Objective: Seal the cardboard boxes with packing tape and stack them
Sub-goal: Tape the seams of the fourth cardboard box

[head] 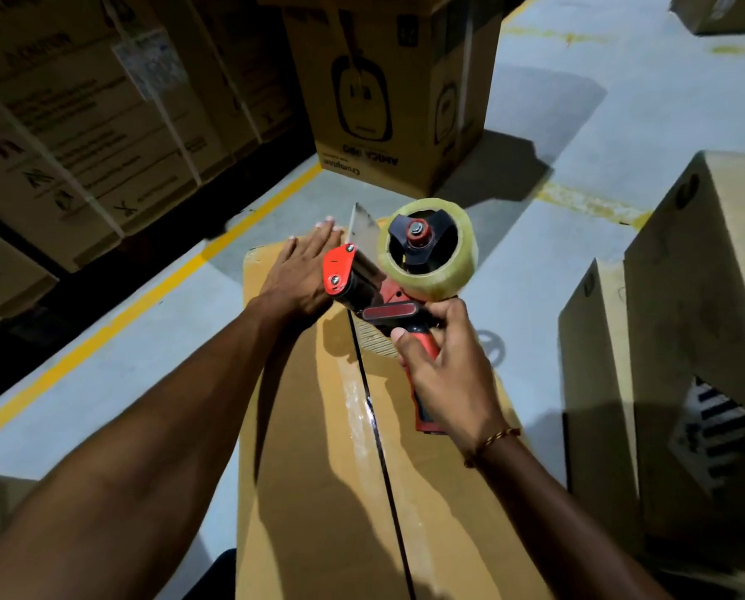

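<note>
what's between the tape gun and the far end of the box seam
The left hand lies flat on the box at the far end, beside the seam. The tape dispenser, gripped by the right hand, is raised right next to it.

Two bare forearms, no sleeves, thin braided thread bracelet (491, 443) on right wrist

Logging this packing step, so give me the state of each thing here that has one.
Cardboard box: flaps closed, clear tape along part of the centre seam.
Tape dispenser: lifted off the box, roll loaded.
Left hand: flat on the box top near its far end.
Right hand: wrapped round the dispenser's grip.
Printed box: closed, standing on the floor.
</note>
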Action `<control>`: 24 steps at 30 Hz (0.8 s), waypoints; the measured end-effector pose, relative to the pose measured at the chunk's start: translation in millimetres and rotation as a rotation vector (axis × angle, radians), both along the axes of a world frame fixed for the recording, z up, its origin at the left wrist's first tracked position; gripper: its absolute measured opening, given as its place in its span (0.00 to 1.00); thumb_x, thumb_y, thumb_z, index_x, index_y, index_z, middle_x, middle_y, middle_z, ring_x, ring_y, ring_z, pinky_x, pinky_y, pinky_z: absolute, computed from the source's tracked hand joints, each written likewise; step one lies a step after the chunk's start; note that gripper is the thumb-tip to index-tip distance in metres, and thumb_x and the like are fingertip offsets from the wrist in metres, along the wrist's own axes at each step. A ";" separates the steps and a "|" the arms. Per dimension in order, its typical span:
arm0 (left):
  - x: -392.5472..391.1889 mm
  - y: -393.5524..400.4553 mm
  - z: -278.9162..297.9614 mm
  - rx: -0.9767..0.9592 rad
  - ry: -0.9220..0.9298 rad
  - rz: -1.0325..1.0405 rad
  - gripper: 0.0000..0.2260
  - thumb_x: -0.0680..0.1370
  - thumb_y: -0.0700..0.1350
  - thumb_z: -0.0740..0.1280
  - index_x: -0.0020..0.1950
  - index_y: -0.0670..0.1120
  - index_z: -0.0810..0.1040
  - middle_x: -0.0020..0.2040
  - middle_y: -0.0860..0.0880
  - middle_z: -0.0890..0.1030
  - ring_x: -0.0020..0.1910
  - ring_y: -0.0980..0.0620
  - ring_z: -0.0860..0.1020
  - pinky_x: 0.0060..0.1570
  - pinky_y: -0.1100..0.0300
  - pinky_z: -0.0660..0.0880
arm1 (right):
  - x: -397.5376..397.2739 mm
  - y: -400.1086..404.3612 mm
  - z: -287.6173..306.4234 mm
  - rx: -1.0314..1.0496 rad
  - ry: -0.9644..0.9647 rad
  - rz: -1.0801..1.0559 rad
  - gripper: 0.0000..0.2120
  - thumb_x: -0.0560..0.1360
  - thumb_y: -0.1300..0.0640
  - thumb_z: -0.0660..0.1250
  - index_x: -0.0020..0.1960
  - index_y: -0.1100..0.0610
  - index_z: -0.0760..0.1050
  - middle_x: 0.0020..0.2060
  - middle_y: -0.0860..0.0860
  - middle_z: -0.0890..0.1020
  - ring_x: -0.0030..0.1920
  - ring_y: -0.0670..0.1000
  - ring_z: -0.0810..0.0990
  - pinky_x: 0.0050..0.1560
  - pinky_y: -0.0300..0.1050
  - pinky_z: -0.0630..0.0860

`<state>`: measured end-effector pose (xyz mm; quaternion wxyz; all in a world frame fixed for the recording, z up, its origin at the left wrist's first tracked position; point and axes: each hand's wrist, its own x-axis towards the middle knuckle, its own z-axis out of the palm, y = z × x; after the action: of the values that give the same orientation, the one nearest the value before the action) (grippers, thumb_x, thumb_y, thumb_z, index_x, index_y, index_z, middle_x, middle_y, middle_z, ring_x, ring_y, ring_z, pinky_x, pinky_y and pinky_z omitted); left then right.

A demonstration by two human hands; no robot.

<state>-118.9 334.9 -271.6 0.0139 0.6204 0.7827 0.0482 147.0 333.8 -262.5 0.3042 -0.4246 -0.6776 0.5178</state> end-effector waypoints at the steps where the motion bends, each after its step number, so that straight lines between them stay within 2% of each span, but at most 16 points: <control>1: -0.8 3.4 0.6 0.001 -0.004 0.029 0.35 0.82 0.62 0.53 0.83 0.45 0.47 0.83 0.46 0.49 0.82 0.48 0.48 0.79 0.45 0.45 | -0.1 -0.3 -0.2 0.005 -0.009 -0.001 0.17 0.73 0.41 0.69 0.57 0.42 0.66 0.45 0.45 0.84 0.47 0.49 0.84 0.51 0.57 0.80; 3: 1.0 13.1 4.3 0.006 -0.024 0.077 0.36 0.80 0.61 0.60 0.82 0.44 0.55 0.81 0.44 0.57 0.80 0.44 0.56 0.78 0.45 0.49 | -0.5 0.2 -1.9 -0.001 -0.014 0.006 0.17 0.73 0.41 0.68 0.57 0.41 0.66 0.45 0.45 0.84 0.46 0.50 0.84 0.51 0.57 0.80; 5: 4.3 25.7 12.1 0.018 -0.069 0.156 0.36 0.73 0.60 0.62 0.77 0.44 0.64 0.75 0.42 0.67 0.73 0.42 0.64 0.71 0.47 0.58 | -1.1 0.2 -2.6 -0.012 -0.015 0.009 0.17 0.73 0.41 0.68 0.57 0.42 0.67 0.45 0.45 0.84 0.46 0.50 0.85 0.51 0.58 0.80; 7: 7.2 40.2 18.3 0.039 -0.077 0.252 0.24 0.77 0.54 0.64 0.70 0.44 0.70 0.68 0.42 0.71 0.68 0.41 0.67 0.63 0.48 0.62 | -1.5 0.7 -3.1 -0.011 -0.012 0.000 0.18 0.72 0.39 0.68 0.57 0.42 0.67 0.45 0.45 0.84 0.46 0.51 0.85 0.51 0.59 0.80; 9: 11.8 50.7 21.6 0.060 -0.031 0.341 0.12 0.81 0.47 0.63 0.63 0.45 0.73 0.64 0.42 0.74 0.65 0.41 0.70 0.60 0.48 0.62 | -1.1 1.4 -3.9 -0.012 0.002 -0.013 0.17 0.71 0.39 0.68 0.56 0.41 0.67 0.46 0.43 0.84 0.46 0.51 0.85 0.51 0.60 0.81; 12: 12.2 56.0 20.0 0.075 0.018 0.387 0.05 0.82 0.44 0.60 0.55 0.47 0.73 0.59 0.41 0.77 0.61 0.40 0.73 0.58 0.48 0.63 | -0.2 2.2 -3.1 -0.001 0.015 -0.011 0.15 0.72 0.42 0.69 0.55 0.42 0.68 0.47 0.38 0.82 0.45 0.50 0.85 0.50 0.59 0.81; 14: 10.6 56.5 19.3 0.059 0.036 0.370 0.05 0.81 0.44 0.60 0.56 0.47 0.72 0.57 0.41 0.78 0.60 0.40 0.74 0.57 0.47 0.63 | 0.7 3.2 -2.5 0.013 0.004 -0.005 0.15 0.74 0.44 0.70 0.55 0.43 0.68 0.46 0.40 0.82 0.45 0.50 0.85 0.50 0.58 0.80; 16: 14.8 55.9 20.8 -0.008 0.102 0.343 0.10 0.80 0.43 0.62 0.61 0.46 0.72 0.58 0.41 0.77 0.61 0.39 0.73 0.56 0.47 0.63 | 1.6 4.5 -3.3 0.021 -0.010 0.001 0.15 0.75 0.46 0.70 0.57 0.44 0.68 0.45 0.42 0.82 0.46 0.50 0.84 0.50 0.57 0.80; 19: 21.4 51.5 22.2 -0.072 0.182 0.304 0.14 0.79 0.44 0.65 0.64 0.45 0.71 0.60 0.41 0.73 0.62 0.40 0.70 0.58 0.47 0.63 | 2.4 3.7 -2.7 0.014 -0.009 -0.001 0.15 0.73 0.44 0.69 0.56 0.43 0.67 0.45 0.43 0.83 0.46 0.50 0.85 0.51 0.59 0.80; 21: 18.8 49.6 20.9 -0.058 0.154 0.296 0.13 0.81 0.47 0.64 0.64 0.46 0.71 0.60 0.41 0.73 0.62 0.40 0.70 0.58 0.47 0.62 | 3.9 3.8 -2.3 -0.001 -0.005 0.011 0.16 0.73 0.43 0.69 0.56 0.43 0.67 0.47 0.44 0.83 0.47 0.50 0.85 0.51 0.59 0.81; 24: 10.3 44.2 14.6 0.005 0.059 0.310 0.11 0.82 0.50 0.61 0.61 0.47 0.70 0.60 0.42 0.75 0.60 0.41 0.70 0.58 0.47 0.62 | 7.8 2.9 1.3 0.016 -0.018 0.035 0.15 0.77 0.48 0.71 0.58 0.46 0.68 0.46 0.44 0.83 0.47 0.48 0.84 0.51 0.56 0.80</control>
<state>-108.6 379.1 -257.0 -0.0182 0.4931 0.8691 0.0332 154.8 336.7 -261.2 0.2923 -0.4151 -0.6916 0.5137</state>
